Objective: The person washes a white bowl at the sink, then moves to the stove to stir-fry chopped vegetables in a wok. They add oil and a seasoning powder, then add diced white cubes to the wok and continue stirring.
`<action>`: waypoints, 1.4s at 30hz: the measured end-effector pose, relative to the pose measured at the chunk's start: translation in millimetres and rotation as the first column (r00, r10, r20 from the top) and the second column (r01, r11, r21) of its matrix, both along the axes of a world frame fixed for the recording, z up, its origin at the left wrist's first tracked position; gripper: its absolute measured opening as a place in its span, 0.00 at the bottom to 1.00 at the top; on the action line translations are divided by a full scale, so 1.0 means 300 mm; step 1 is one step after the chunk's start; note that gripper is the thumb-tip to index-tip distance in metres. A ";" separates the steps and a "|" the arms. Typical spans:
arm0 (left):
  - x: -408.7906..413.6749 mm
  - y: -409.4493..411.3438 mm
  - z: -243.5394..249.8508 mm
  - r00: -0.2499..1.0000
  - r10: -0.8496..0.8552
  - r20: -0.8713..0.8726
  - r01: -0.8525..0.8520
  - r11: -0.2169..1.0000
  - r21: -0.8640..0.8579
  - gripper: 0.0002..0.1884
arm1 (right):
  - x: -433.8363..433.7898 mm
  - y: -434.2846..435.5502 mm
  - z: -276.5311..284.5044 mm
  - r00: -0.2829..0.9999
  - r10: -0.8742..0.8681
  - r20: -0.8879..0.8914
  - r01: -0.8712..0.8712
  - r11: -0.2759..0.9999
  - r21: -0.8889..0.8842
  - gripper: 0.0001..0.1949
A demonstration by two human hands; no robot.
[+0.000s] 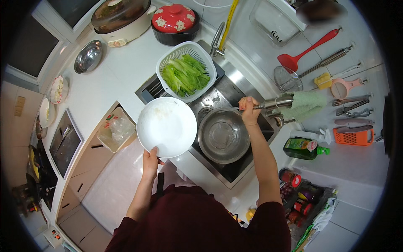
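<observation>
My left hand [151,161] grips the lower rim of a white plate [167,127], which has a faint smudge and is held beside the sink [231,88]. With my right hand [248,110] I hold the pull-out head of a metal faucet [274,102] at the far rim of a metal basin [223,135]; my grip partly hides its end. The basin is over the sink's lower part, and a little liquid seems to lie in it. Behind the plate, a white colander [211,61] holds green leafy lettuce [185,74] over a rack across the sink.
Past the sink stand a red-lidded pot [174,22] and an electric cooker [126,31]. A steel bowl [88,56] sits farther left. A lined bin [116,129] is set in the counter's edge. A green detergent bottle [300,148] and hanging utensils are at the right.
</observation>
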State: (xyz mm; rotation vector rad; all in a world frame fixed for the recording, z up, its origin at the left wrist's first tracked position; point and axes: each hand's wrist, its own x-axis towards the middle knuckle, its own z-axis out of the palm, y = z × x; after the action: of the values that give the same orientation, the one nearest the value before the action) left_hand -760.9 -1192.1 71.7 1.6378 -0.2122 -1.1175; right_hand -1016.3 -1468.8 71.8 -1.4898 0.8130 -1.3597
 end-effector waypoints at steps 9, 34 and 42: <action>-0.025 -0.053 0.011 0.997 -0.071 -0.023 0.071 0.997 -0.024 0.14 | -0.134 0.001 0.079 0.701 -0.113 -0.704 0.039 0.992 -0.120 0.20; -0.006 -0.124 0.001 0.998 -0.056 0.042 0.059 0.996 -0.064 0.12 | 0.057 0.141 0.114 0.971 -0.105 0.214 -0.035 0.825 0.564 0.21; -0.012 -0.158 0.004 0.995 -0.087 0.053 0.089 0.995 -0.044 0.12 | 0.088 0.058 0.022 0.952 -0.126 0.277 0.073 0.979 0.193 0.21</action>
State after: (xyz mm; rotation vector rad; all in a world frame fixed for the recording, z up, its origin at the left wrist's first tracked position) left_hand -764.4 -1239.5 72.8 1.6298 -0.3435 -1.1298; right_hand -990.0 -1451.3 78.5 -1.0907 0.8079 -1.4943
